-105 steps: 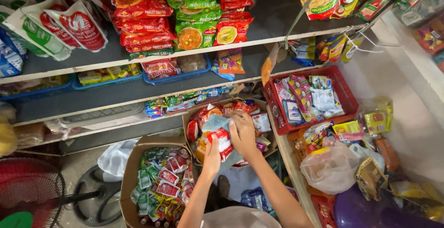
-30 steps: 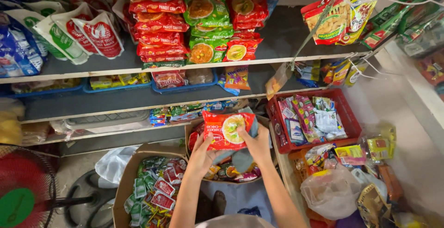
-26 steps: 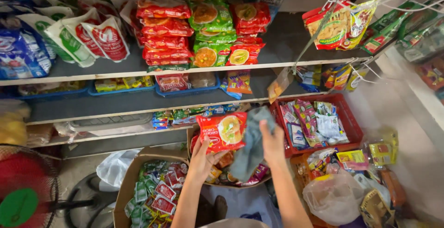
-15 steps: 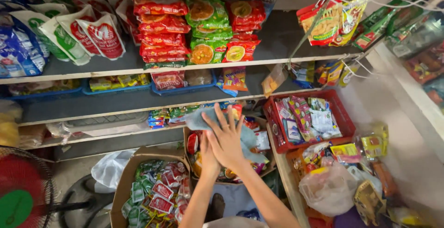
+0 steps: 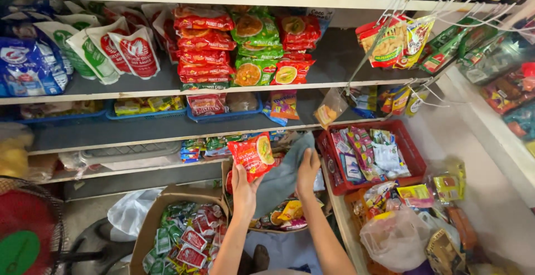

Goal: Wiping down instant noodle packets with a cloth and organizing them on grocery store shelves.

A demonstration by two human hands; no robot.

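We are holding a red packet [image 5: 252,156] up in our left hand [image 5: 243,187], above the open box [image 5: 278,227] of mixed packets on the floor. The fingers are closing around the packet's lower edge, thumb in front, so the pack is standing nearly upright and leaning a little to the right. It is looking light and crinkly to us, a soft film pouch with something brittle inside; we are judging that it will crush if squeezed in the middle, so the sealed bottom edge where we are gripping is the sensible place to take it. The film is probably slick as well, so a pinch along the seam is safer than a flat palm.

Our right hand [image 5: 307,166] is pressing a grey-blue cloth [image 5: 281,177] just beside the packet. The fingers are lying spread and flat over the cloth's upper part, holding it more by pressure than by a closed fist. The cloth is hanging limp and folded below the hand, down toward the box; it is soft and will give no trouble wherever we grasp it.

Both forearms are reaching up and forward from the bottom of the view, close together, wrists raised. A red basket [image 5: 412,158] of sachets is sitting to the right, and a second carton [image 5: 153,219] of green and red packs to the left.
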